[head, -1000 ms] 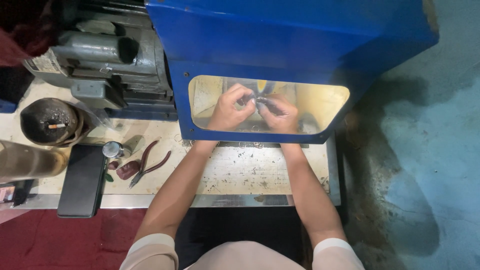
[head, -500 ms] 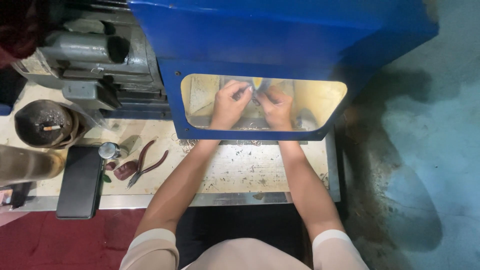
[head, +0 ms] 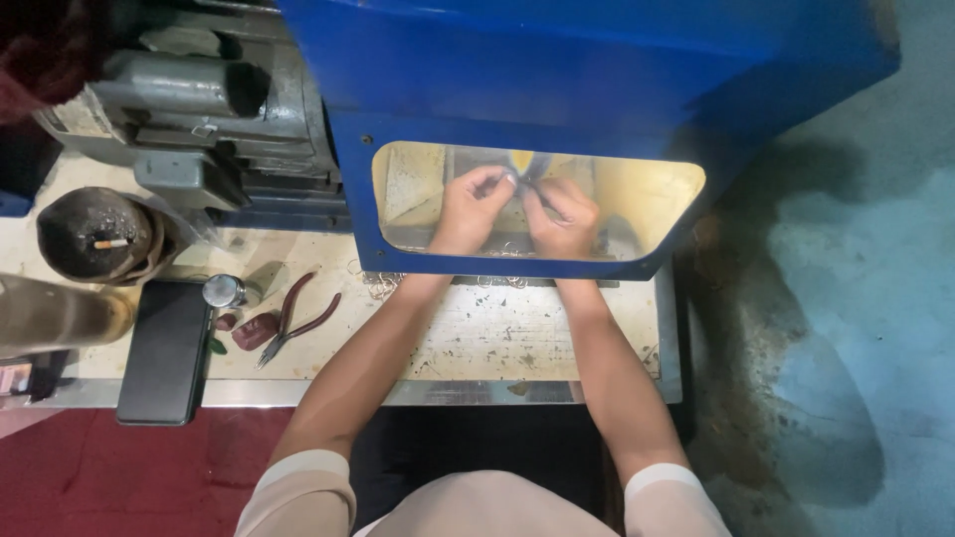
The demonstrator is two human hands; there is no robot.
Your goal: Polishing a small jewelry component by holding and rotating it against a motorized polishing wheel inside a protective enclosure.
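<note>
Nearest are the person's forearms, reaching away over a scuffed, pale worktable [head: 557, 333] strewn with curled metal shavings. On its near left lie a flat black slab [head: 164, 350] and, just beside it, red-handled pliers [head: 296, 316] and a small shiny metal cap [head: 223, 290].

Farther in, both hands work behind the clear window [head: 637, 214] of a blue machine guard [head: 597, 89]. The left hand [head: 468, 211] has thumb and forefinger pinched narrow, and the right hand [head: 565, 217] curls its fingers close against it; together they hold a small thin piece [head: 524, 187] between the fingertips, in the middle of the window opening. It looks like a slim metal bit or wire, though it is too small and too blurred behind the glazing to tell its exact shape.

Judging by its size, the piece is very light and probably stiff, easy to drop and perhaps slick with oil or grit. A fingertip pinch at each end, as here, seems the right hold; a whole-hand grasp would only hide it.

Far left stand a grey motor housing [head: 189, 94] and a dark round pot [head: 95, 234] with a cigarette resting on it.
</note>
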